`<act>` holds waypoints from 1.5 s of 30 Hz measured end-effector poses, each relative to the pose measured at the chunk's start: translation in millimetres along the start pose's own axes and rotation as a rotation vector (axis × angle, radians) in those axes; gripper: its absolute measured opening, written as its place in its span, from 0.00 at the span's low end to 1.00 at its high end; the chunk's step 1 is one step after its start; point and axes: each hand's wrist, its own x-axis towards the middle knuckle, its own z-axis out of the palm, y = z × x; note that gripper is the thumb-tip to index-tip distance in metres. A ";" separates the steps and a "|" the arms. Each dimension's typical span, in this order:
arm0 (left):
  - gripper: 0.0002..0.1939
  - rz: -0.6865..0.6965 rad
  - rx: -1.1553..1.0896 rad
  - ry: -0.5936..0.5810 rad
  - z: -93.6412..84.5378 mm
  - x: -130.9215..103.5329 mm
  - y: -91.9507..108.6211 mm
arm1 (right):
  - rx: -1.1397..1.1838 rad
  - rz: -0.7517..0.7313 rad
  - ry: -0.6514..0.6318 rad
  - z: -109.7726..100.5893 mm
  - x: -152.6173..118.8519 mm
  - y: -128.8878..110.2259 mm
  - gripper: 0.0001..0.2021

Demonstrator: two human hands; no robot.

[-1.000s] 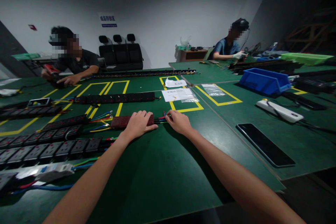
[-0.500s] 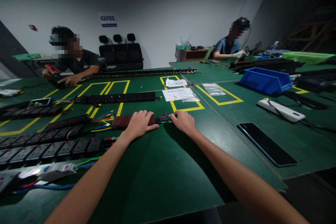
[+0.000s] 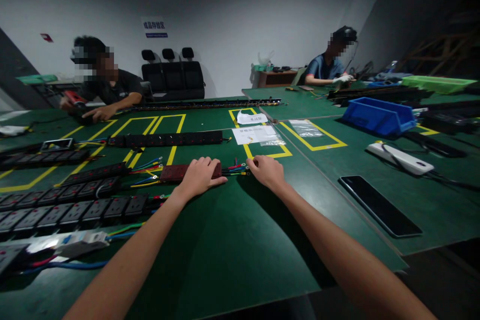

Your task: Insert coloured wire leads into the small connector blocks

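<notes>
Two bare hands work at the dark red block (image 3: 173,173), which lies flat on the green counter (image 3: 225,245) in front of the person. The left hand (image 3: 198,178) is draped over its right part, its grip closed around the block, probably to keep it from sliding. The right hand (image 3: 268,172) is curled at the ends of the coloured wires (image 3: 233,169) that run out of the block; whether its grip is closed on one, I cannot tell. The wires fan out toward it, which likely makes single ends easier to reach.

The blue bin (image 3: 369,116) stands upright beyond the white power strip (image 3: 401,158); its front wall hides its floor, so its contents are unclear. The inside of the light green tray (image 3: 437,83) is hidden too. A clear bag (image 3: 305,128) lies flat and looks thin, seemingly unfilled.
</notes>
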 end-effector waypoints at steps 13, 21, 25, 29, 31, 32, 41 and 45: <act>0.36 0.009 -0.018 0.010 -1.1 -1.4 -0.3 | -0.041 -0.049 -0.056 4.8 2.8 4.0 0.28; 0.35 0.012 0.017 0.007 -0.2 -0.9 -0.2 | -0.002 -0.088 -0.067 6.5 1.4 3.6 0.30; 0.35 0.013 0.018 0.002 -0.4 -0.6 0.2 | 0.011 -0.111 -0.066 7.2 0.0 2.0 0.26; 0.36 0.008 0.006 0.007 0.0 -0.3 0.1 | 0.033 -0.113 -0.076 8.5 0.3 2.9 0.25; 0.37 0.008 0.006 0.003 0.4 -0.1 -0.1 | 0.052 -0.115 -0.065 9.7 0.6 3.6 0.23; 0.37 0.007 0.004 0.000 0.6 -0.1 -0.2 | 0.064 -0.113 -0.060 10.3 0.7 3.8 0.23; 0.36 0.002 -0.013 0.011 1.7 -0.2 -0.6 | 0.147 -0.073 -0.092 13.4 2.2 3.1 0.19; 0.36 0.007 0.003 0.001 2.2 0.1 -0.9 | 0.150 -0.073 -0.084 14.6 2.1 2.0 0.19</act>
